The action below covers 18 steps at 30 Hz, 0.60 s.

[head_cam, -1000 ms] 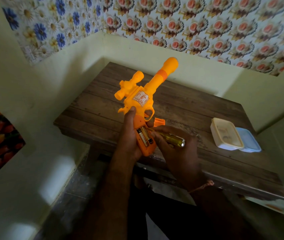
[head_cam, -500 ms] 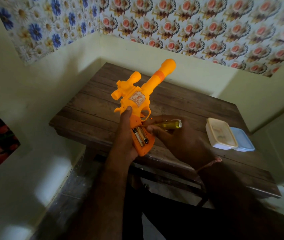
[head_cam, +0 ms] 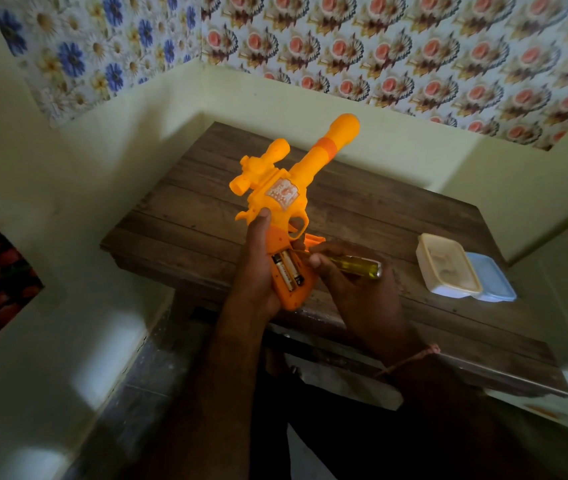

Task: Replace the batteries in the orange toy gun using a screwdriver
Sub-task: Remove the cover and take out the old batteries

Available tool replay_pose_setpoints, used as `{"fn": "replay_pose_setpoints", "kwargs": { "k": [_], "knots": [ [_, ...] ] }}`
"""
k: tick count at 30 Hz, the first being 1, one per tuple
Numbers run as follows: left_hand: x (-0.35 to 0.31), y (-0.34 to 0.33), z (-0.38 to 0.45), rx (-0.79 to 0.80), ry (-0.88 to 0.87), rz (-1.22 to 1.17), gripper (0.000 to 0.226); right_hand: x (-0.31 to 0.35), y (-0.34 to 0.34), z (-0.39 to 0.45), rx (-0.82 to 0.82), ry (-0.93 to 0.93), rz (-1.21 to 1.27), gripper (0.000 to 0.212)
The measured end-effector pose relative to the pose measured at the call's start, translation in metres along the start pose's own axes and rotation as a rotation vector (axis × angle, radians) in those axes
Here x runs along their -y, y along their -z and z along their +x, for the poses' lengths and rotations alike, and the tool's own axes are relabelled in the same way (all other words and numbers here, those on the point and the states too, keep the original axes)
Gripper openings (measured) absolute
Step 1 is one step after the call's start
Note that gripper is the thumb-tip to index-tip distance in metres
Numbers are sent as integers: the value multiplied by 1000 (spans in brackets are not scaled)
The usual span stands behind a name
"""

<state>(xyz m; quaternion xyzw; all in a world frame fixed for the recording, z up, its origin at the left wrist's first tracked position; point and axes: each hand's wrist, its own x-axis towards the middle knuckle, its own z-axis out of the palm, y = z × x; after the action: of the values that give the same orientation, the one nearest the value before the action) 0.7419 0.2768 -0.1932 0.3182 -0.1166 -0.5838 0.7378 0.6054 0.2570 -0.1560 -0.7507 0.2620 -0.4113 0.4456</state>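
My left hand [head_cam: 253, 268] grips the handle of the orange toy gun [head_cam: 282, 188], barrel pointing up and away over the wooden table [head_cam: 362, 216]. The handle's battery compartment is open, and two batteries [head_cam: 287, 270] lie inside it. My right hand [head_cam: 351, 282] holds a screwdriver [head_cam: 355, 264] with a clear yellow handle; its thin shaft points left at the top of the compartment. A small orange cover piece [head_cam: 313, 241] lies on the table just behind the handle.
A cream lidded plastic box [head_cam: 447, 265] and a pale blue box [head_cam: 492, 282] sit side by side at the table's right. Walls close in at the left and back. The table's near edge runs under my wrists.
The right hand drew the screwdriver back toward the trigger, then brought its tip back to the top of the open compartment. The gun stays in the left hand.
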Motion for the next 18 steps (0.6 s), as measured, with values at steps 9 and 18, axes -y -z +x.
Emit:
{"fn": "replay_pose_setpoints", "kwargs": {
  "k": [9,18],
  "knots": [
    [-3,-1,-3,45,-24,-11,53,-3,-3,-2,36,15,-24,14],
    [-3,-3,-2,-14,-24,-17,51,0,-3,-3,101,73,-62,14]
  ]
}}
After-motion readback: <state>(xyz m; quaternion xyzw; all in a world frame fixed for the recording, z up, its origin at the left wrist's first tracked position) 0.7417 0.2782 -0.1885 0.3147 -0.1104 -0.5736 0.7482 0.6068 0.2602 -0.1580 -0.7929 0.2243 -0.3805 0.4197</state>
